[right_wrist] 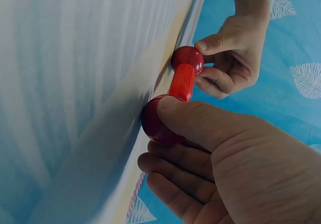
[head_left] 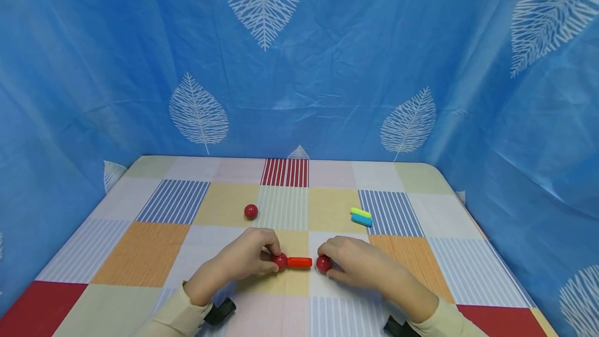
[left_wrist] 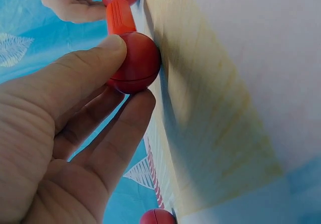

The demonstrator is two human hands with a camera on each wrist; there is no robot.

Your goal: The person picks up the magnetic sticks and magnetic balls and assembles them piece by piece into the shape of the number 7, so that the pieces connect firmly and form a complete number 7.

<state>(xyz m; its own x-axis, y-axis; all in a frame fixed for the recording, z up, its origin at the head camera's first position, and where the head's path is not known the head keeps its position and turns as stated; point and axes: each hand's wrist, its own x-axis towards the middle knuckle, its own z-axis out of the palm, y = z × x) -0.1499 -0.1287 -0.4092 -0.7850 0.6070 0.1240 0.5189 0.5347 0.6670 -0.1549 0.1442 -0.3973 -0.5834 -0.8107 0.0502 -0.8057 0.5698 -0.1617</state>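
My left hand [head_left: 248, 256] pinches a dark red ball [left_wrist: 135, 63] between thumb and fingers, low over the cloth. From that ball an orange-red ridged rod [head_left: 299, 262] points right, its near end against the ball. A second dark red ball [head_left: 323, 264] is held by my right hand [head_left: 357, 264], thumb on its near side and fingers behind. In the head view a narrow gap shows between the rod's free end and this second ball. Seen from the right wrist, the rod [right_wrist: 182, 82] lines up between both balls.
Another dark red ball [head_left: 250, 211] lies farther back, left of centre. A yellow-green rod [head_left: 361, 213] and a blue rod [head_left: 362, 220] lie side by side at the back right. The patchwork tablecloth [head_left: 196, 261] meets a blue leaf-print curtain [head_left: 309, 66] behind and at the sides.
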